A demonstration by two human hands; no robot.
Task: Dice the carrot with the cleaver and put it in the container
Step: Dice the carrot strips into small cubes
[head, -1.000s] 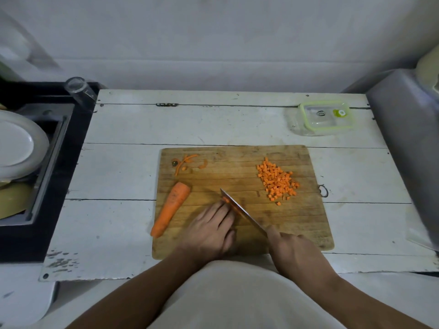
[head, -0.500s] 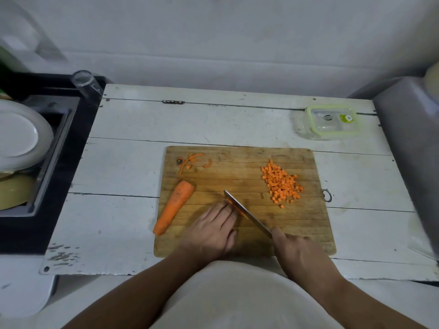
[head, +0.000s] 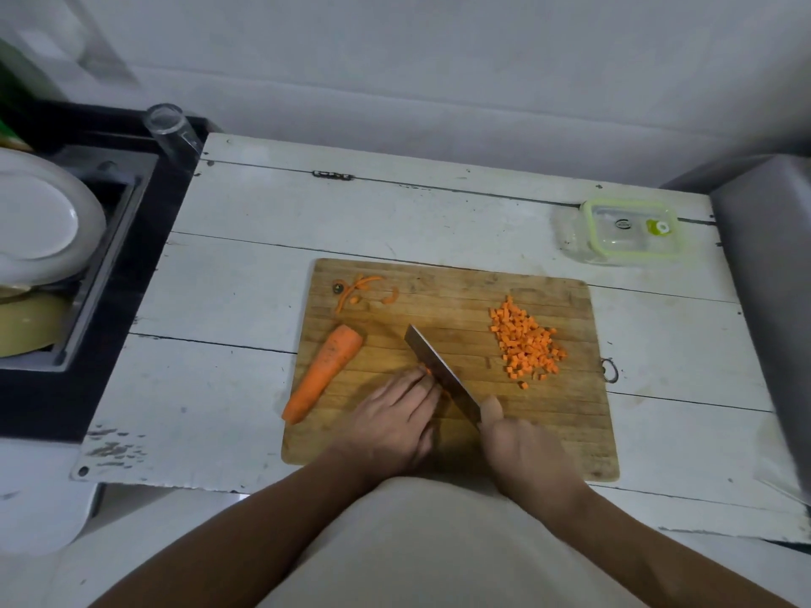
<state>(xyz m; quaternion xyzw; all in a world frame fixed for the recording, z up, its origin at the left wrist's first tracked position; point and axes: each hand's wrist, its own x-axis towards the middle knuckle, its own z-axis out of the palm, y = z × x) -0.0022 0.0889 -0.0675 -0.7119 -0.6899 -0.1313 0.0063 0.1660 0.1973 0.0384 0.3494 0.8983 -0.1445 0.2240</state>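
A person stands over a wooden cutting board [head: 548,432] on a white plank tabletop [head: 245,274], mid-cut. The right hand [head: 522,454] is wrapped round the handle of the cleaver [head: 439,370], forefinger laid up along the blade's spine, and the blade runs diagonally away toward the board's middle. The left hand [head: 390,419] lies palm down beside the blade, fingers slightly bent with their tips against the flat of the steel, pressing down a small piece of carrot [head: 425,371] (only a sliver of orange shows at the fingertips). Whether the edge has met the board cannot be told.

A large uncut length of carrot [head: 324,373] lies aslant at the board's left side, its narrow end reaching the board's edge. A heap of diced carrot [head: 526,344] sits on the right half of the board, well apart from the blade. A few trimmings [head: 360,289] are scattered near the far left corner.

The clear container [head: 632,230], its green-rimmed lid on, rests on the tabletop beyond the board's far right corner. At the left, a white plate [head: 39,221] leans in a dark sink [head: 109,274], with a drinking glass [head: 169,127] near its far corner.
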